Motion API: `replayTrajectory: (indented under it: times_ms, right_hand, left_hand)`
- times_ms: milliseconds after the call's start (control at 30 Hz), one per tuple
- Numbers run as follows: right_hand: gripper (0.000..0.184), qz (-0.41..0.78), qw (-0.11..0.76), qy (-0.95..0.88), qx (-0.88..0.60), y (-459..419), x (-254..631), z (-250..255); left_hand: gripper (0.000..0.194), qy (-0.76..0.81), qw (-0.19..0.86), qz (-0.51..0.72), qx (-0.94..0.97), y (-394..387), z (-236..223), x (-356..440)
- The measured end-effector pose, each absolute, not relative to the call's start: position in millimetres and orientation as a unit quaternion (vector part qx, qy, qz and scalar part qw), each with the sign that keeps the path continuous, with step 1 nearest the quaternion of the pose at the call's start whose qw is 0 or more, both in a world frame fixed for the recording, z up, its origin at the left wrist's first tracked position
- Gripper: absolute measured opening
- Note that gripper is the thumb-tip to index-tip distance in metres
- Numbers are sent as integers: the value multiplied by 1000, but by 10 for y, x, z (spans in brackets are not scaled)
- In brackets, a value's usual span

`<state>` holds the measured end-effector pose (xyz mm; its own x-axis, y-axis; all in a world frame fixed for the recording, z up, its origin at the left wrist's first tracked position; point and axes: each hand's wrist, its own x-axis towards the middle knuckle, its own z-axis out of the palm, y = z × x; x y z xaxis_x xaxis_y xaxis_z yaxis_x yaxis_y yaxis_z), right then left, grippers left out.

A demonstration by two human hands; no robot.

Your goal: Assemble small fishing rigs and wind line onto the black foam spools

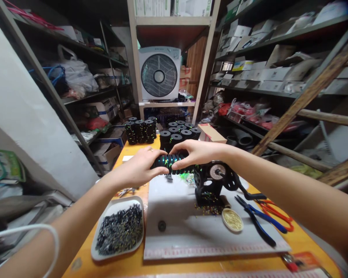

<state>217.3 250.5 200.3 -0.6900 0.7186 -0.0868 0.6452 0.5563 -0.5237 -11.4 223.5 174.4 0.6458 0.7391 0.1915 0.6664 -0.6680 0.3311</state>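
Note:
My left hand grips the left end of a black ribbed spool with shiny green and blue bits along it. Over its right part curl the thumb and fingers of my right hand. The spool lies level, its right end against a black hand-cranked winder; how it is mounted there is hidden. Below the winder, small coloured bits are scattered on a white board. A small round dish of gold-coloured pieces sits near the winder's base, and a small black ring lies on the board.
A white tray of small dark metal parts stands at left. Pliers and orange-handled scissors lie at right. Several black spools and a cardboard box stand behind. A box fan and loaded shelves surround the table.

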Motion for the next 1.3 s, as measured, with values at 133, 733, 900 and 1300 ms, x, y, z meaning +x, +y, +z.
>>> replayTrajectory:
  times_ms: [133, 733, 900, 1300]
  right_hand:
    - [57, 357, 138, -850, -362, 2508, 2249, 2045]
    - [44, 283, 153, -852, -413, 2448, 2250, 2072]
    - [45, 238, 119, -875, -406, 2438, 2097, 2010]
    - [41, 146, 227, -875, -402, 2249, 2087, 1785]
  left_hand:
    - [49, 397, 103, 143, 901, 2208, 1756, -101]
    - [46, 411, 130, 165, 887, 2207, 1736, -26]
    - [49, 419, 135, 158, 884, 2193, 1748, -35]
    - [51, 404, 135, 157, 891, 2204, 1737, -46]
